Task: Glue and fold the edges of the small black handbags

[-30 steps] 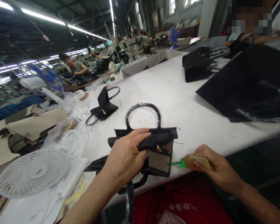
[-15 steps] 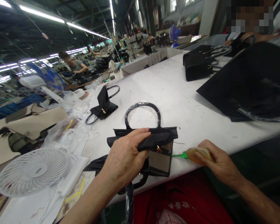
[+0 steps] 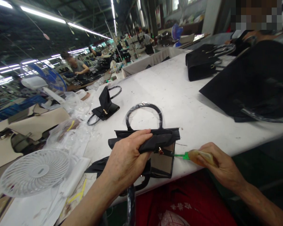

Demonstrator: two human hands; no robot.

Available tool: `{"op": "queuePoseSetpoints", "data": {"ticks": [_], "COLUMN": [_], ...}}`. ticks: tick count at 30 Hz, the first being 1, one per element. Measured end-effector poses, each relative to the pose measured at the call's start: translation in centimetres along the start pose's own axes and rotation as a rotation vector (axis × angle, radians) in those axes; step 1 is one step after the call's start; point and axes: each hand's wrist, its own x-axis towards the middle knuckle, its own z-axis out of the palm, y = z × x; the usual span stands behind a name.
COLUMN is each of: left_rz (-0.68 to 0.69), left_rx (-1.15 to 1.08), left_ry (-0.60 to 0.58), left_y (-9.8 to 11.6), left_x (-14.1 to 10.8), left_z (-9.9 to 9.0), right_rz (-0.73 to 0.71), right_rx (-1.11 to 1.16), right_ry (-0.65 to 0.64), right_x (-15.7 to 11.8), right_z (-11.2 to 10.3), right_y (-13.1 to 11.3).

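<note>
A small black bag [image 3: 163, 141] with a looped, plastic-wrapped handle [image 3: 145, 108] lies at the near edge of the white table [image 3: 155, 81]. My left hand [image 3: 129, 153] grips its folded black body, fingers across the top and thumb beneath. Below the fold a brown panel [image 3: 161, 164] with black edges shows, beside a gold zipper pull [image 3: 160, 151]. My right hand [image 3: 218, 161] is wrapped round a yellowish squeeze bottle [image 3: 200, 157]. Its green nozzle [image 3: 181, 155] points left, the tip at the panel's right edge. Whether any liquid comes out cannot be made out.
Another small black bag [image 3: 106, 105] lies beyond, to the left. Large black bags [image 3: 247, 84] are at the right, near a person. A white fan [image 3: 37, 172], clear plastic and beige bags [image 3: 40, 122] crowd the left side. A blue fan [image 3: 176, 31] stands far back.
The bottle and its nozzle tip have shifted very slightly, the tip a little upward along the panel's edge. My left hand and the bag hold the same position.
</note>
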Motion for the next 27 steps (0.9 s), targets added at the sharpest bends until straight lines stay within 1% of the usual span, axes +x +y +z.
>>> {"op": "queuePoseSetpoints", "data": {"ticks": [3,4,5,7,8,9,11,12,13,16,17,20,21,22,24,25,26,27], "left_rz": [-0.003,-0.004,-0.002,0.004,0.007,0.01,0.004,-0.004,-0.013,-0.027,-0.026,-0.03,-0.038,-0.047,-0.06,-0.063,-0.064,-0.065], "left_rx": [0.007,0.012,0.016,0.021,0.02,0.017,0.006,0.0,-0.006,-0.022,-0.03,-0.045,-0.045,-0.044,-0.044,-0.048,-0.051,-0.053], "left_ry": [0.009,0.014,0.017,0.017,0.016,0.016,0.02,0.022,0.026,0.027,0.025,0.014,0.012,0.01,0.002,-0.004,-0.011,-0.02], "left_y": [-0.1,-0.2,-0.2,-0.2,-0.2,-0.2,-0.2,-0.2,-0.2,-0.1,-0.1,-0.1,-0.1,-0.1,-0.1,-0.1,-0.1,-0.1], "left_x": [-0.2,-0.3,-0.4,-0.6,-0.7,-0.8,-1.0,-1.1,-1.2,-1.4,-1.5,-1.8,-2.0,-2.2,-2.5,-2.7,-2.9,-3.1], "left_z": [0.1,0.1,0.1,0.2,0.2,0.2,0.2,0.2,0.2,0.1,0.1,0.0,-0.1,-0.2,-0.4,-0.5,-0.6,-0.7], "right_rz": [-0.093,-0.13,-0.164,-0.201,-0.202,-0.196,-0.179,-0.174,-0.169,-0.134,-0.115,-0.082,-0.079,-0.079,-0.083,-0.078,-0.07,-0.063], "right_rx": [0.048,0.053,0.042,-0.006,-0.02,-0.02,0.011,0.029,0.036,0.019,0.02,0.075,0.09,0.089,0.062,0.051,0.052,0.066], "right_ry": [-0.148,-0.166,-0.151,-0.064,-0.047,-0.067,-0.17,-0.198,-0.184,-0.023,-0.021,-0.165,-0.175,-0.148,-0.043,-0.02,-0.034,-0.078], "right_x": [-0.6,-0.8,-0.9,-1.0,-1.0,-1.0,-0.9,-0.9,-0.9,-0.9,-0.9,-1.0,-1.0,-1.0,-1.0,-1.0,-1.1,-1.1], "right_z": [0.1,0.2,0.2,0.1,0.1,0.1,0.1,0.1,0.2,0.4,0.5,0.6,0.6,0.6,0.7,0.7,0.6,0.6], "right_y": [-0.2,-0.2,-0.2,-0.1,-0.1,-0.2,-0.3,-0.3,-0.4,-0.5,-0.5,-0.7,-0.7,-0.8,-0.7,-0.7,-0.8,-0.8]}}
